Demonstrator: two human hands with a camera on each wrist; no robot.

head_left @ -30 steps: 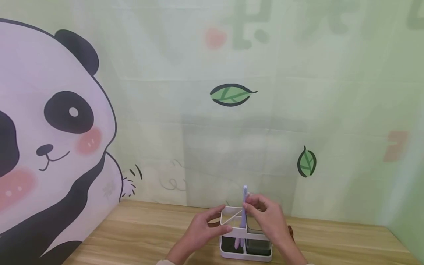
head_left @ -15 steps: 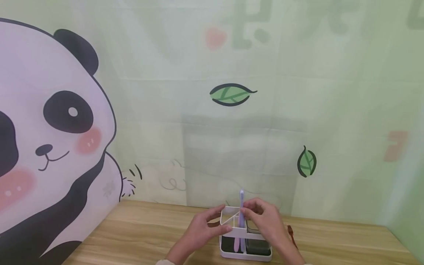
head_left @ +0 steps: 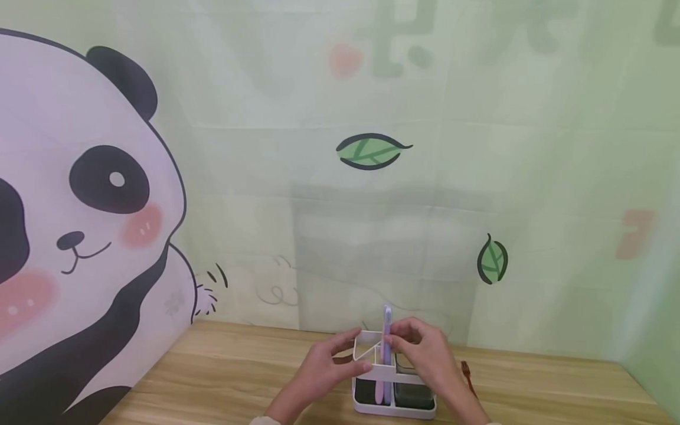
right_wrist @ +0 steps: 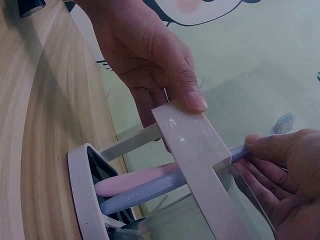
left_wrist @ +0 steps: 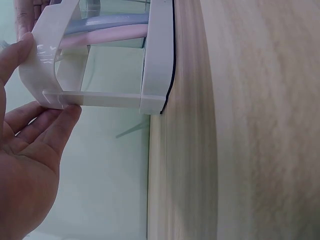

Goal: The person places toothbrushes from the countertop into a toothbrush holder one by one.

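A white toothbrush holder with a dark-lined base stands on the table in the head view. My left hand grips the left side of its upper frame, thumb in front and fingers behind. Between thumb and fingers, my right hand pinches a blue toothbrush just above the frame. That toothbrush stands nearly upright in a slot, its handle end down at the base and its bristles on top. Close beside it, in the holder, is a pink toothbrush; its upper part is mostly hidden.
A clear dark-tinted cup sits in the holder's right half, partly behind my right hand. A reddish-brown fork-shaped thing lies on the wooden table to the right. Behind rises a printed panda backdrop.
The blue toothbrush has come down and slightly left in the holder, its lower end now at the base beside the pink one. My right hand went with it; the left hand stayed put.
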